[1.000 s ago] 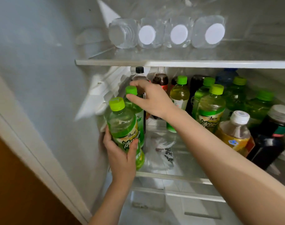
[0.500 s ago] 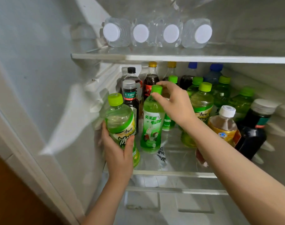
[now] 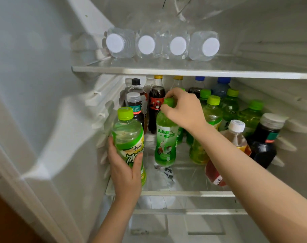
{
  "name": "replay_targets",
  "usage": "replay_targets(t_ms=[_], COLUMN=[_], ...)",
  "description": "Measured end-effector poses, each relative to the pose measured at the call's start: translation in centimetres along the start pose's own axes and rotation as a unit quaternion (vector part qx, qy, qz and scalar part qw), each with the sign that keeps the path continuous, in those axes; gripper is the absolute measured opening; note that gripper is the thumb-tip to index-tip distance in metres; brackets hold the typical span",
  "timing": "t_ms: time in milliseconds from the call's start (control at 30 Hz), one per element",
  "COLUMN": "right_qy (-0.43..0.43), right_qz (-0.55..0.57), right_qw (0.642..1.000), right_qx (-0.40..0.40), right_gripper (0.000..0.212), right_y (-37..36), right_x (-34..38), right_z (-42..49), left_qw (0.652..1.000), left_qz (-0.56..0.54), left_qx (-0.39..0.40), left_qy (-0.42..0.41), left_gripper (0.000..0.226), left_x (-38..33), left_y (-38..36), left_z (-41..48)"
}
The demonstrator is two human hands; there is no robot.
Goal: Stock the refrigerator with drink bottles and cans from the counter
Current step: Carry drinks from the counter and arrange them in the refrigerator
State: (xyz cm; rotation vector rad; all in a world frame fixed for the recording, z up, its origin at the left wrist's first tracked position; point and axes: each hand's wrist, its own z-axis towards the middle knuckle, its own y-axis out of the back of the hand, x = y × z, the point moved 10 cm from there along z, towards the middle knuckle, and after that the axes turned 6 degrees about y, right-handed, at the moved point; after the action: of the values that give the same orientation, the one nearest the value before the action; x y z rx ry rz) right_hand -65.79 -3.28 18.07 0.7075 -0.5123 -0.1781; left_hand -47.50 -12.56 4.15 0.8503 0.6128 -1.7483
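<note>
your left hand [image 3: 125, 174] wraps the tea bottle [image 3: 128, 135] at the front of the shelf [image 3: 184, 193], probably queued next; your right hand [image 3: 184, 109] pinches the soda bottle [image 3: 166, 142] by its cap, steering it mid-shelf.

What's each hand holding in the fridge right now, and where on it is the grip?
The left hand grips the lime-capped bottle around its lower body. The right hand holds the scooter-label green bottle by its cap.
</note>
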Motion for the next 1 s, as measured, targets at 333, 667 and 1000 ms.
replay_targets(t_ms=[333,667,1000], right_qy=[0.124,0.141,0.230], right_qz=[-0.159,-0.124,-0.104], right_qw=[0.968,0.942,0.957], right_qx=[0.148,0.279,0.143], right_gripper=[0.054,0.037,0.048], right_y=[-4.7,-8.8,-1.5], right_x=[5.1,6.9,8.6], right_z=[6.1,5.4,-2.6], left_qw=[0.999,0.998,0.998], left_qz=[0.015,0.024,0.011], left_qx=[0.015,0.023,-0.004], left_qy=[0.026,0.060,0.055], left_gripper=[0.073,0.080,0.084], left_x=[-0.1,0.0,-0.3], left_y=[0.5,1.6,3.4], left_z=[0.2,0.4,-0.4])
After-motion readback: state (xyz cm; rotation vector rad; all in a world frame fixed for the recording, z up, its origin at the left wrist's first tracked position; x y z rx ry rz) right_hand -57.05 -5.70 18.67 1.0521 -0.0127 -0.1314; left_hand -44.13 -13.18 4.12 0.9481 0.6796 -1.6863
